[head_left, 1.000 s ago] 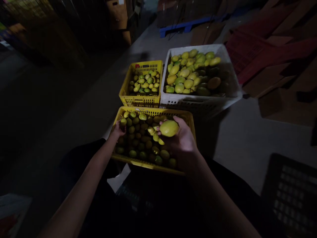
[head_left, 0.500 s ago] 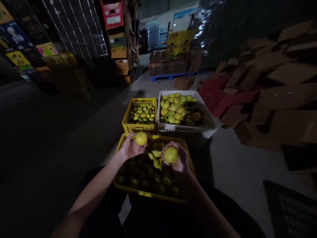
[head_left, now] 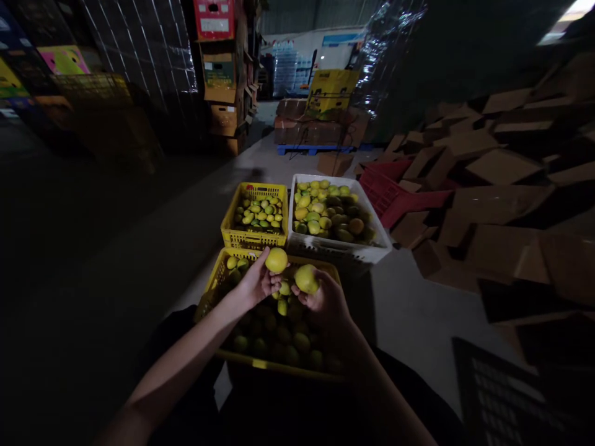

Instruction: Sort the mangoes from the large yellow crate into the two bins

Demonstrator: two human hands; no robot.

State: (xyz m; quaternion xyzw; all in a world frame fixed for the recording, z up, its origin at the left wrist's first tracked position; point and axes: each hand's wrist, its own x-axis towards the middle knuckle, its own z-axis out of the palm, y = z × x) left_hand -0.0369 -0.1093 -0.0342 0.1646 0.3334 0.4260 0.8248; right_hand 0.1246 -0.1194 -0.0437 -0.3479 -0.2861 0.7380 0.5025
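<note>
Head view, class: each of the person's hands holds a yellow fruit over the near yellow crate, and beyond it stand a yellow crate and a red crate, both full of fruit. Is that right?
Not quite. In the head view the far right crate holding fruit is a white crate, not red. The rest holds: the left hand and right hand each hold a yellow fruit over the near yellow crate, with a far yellow crate beside the white one.

Most of the warehouse is sitting in deep gloom, with light falling from above onto the white crate [head_left: 335, 218] and the small yellow crate [head_left: 255, 215], so their fruit is glowing brightest. The near yellow crate [head_left: 211, 286] is lying half in shadow. The picture's edges are bending and smearing, especially the cardboard pile [head_left: 502, 179] at right.
</note>
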